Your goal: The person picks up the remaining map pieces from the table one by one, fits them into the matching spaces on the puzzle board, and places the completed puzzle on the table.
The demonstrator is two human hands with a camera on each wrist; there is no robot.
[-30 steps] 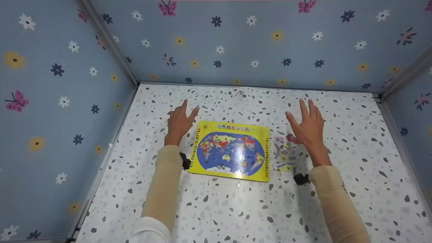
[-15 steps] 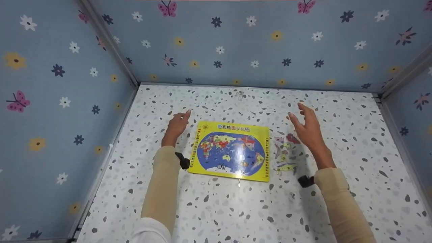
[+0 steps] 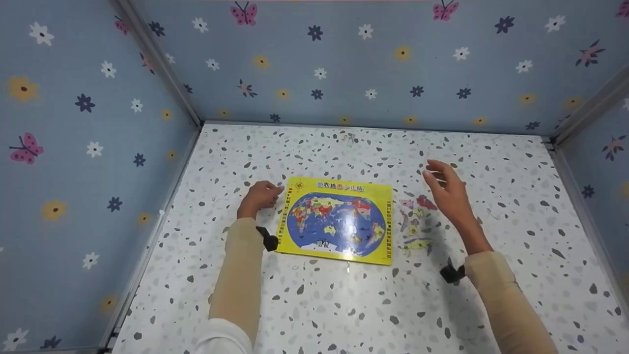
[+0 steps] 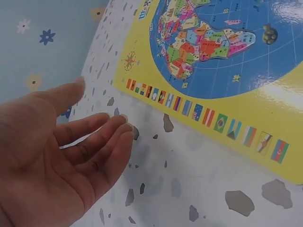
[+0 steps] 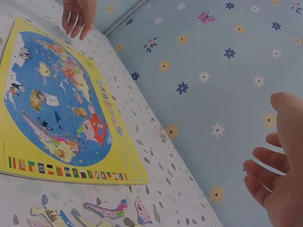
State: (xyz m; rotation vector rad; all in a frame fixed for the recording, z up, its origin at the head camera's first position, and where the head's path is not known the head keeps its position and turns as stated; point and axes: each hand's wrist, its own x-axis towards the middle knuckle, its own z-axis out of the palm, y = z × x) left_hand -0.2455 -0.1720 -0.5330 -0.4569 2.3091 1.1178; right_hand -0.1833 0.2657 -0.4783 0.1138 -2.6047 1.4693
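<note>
A yellow-bordered world map puzzle [image 3: 330,230] lies flat on the speckled table. Just off its left edge hovers my left hand [image 3: 259,197], apart from the board, with loosely bent fingers [image 4: 106,156] and nothing in them. Several loose puzzle pieces [image 3: 417,243] lie right of the board, among them a red one [image 3: 426,202]. Above and beyond these pieces hangs my right hand [image 3: 449,194], its fingers loosely curled round nothing. In the right wrist view the pieces [image 5: 106,209] lie beside the row of printed flags, partly cut off by the frame's lower edge.
Blue floral panels [image 3: 344,59] enclose the table [image 3: 354,305] at the back and on both sides. A small, hard-to-make-out translucent thing [image 3: 349,139] lies near the back edge. Light glares on the map's glossy surface.
My left hand has come down and nearer to me, its fingers bending more. The right hand has drawn back a little, its fingers curling. Board and loose pieces have stayed in place.
</note>
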